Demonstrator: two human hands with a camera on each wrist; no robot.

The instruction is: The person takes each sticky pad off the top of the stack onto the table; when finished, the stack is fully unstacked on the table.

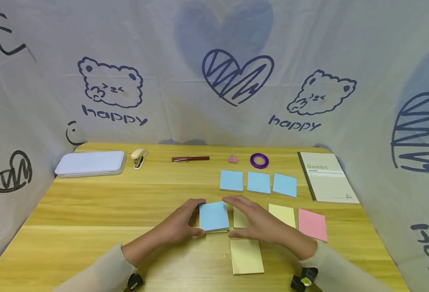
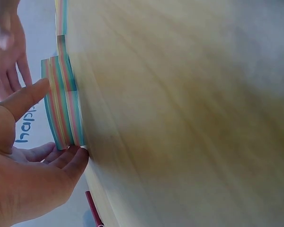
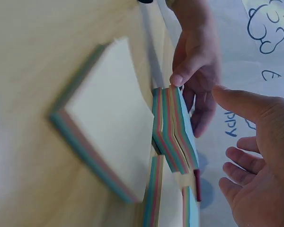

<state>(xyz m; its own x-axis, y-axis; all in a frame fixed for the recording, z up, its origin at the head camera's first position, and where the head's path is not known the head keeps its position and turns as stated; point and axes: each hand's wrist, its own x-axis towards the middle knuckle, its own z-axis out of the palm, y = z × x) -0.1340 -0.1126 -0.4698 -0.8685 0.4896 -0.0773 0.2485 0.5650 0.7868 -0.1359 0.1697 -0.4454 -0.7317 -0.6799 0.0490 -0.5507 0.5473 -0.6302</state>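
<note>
A pile of sticky note pads (image 1: 213, 216) with a blue top stands mid-table. My left hand (image 1: 179, 225) grips it from the left, thumb at the near edge and fingers at the far one. In the left wrist view, the pile (image 2: 61, 104) shows striped layers of blue, pink and yellow. My right hand (image 1: 256, 221) is spread on the pile's right side, thumb and fingers apart and holding nothing. Partly hidden beneath it lies a yellow pad (image 1: 238, 219). Another yellow pad (image 1: 246, 256) is nearer me, and looms large in the right wrist view.
Three blue pads (image 1: 259, 182) form a row behind. To the right are a yellow pad (image 1: 283, 215), a pink pad (image 1: 312, 224) and a notebook (image 1: 327, 176). Along the back: white case (image 1: 90, 163), stapler (image 1: 139, 158), pen (image 1: 190, 159), pink binder clip (image 1: 233, 158), purple tape roll (image 1: 259, 166).
</note>
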